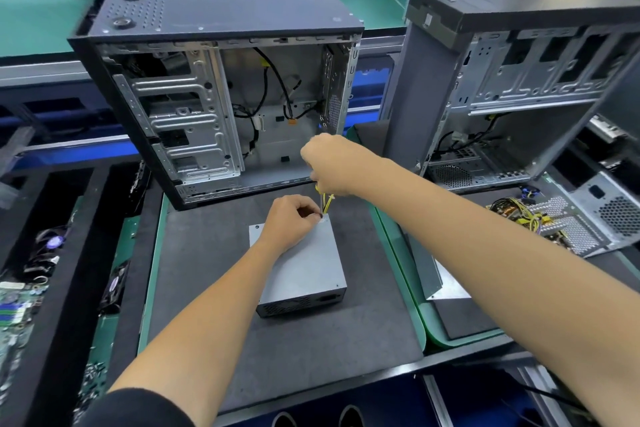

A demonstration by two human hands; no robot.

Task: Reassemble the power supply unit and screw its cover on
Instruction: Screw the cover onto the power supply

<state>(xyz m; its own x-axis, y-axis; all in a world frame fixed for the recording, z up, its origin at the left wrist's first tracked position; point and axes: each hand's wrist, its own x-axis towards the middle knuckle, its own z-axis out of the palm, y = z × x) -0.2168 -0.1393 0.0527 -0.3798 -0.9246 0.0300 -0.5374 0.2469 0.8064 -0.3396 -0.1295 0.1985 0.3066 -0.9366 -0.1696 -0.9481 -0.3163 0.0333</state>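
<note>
Power supply unit [300,270]: grey metal box, cover on, lying flat on dark mat [207,288] of tabletop, in front of open computer case [214,94]. Left hand [289,222] pinched closed at its far top corner. Right hand [329,163] above, gripping yellow-and-black cables [326,203]. Second open case [512,87] at right.
</note>
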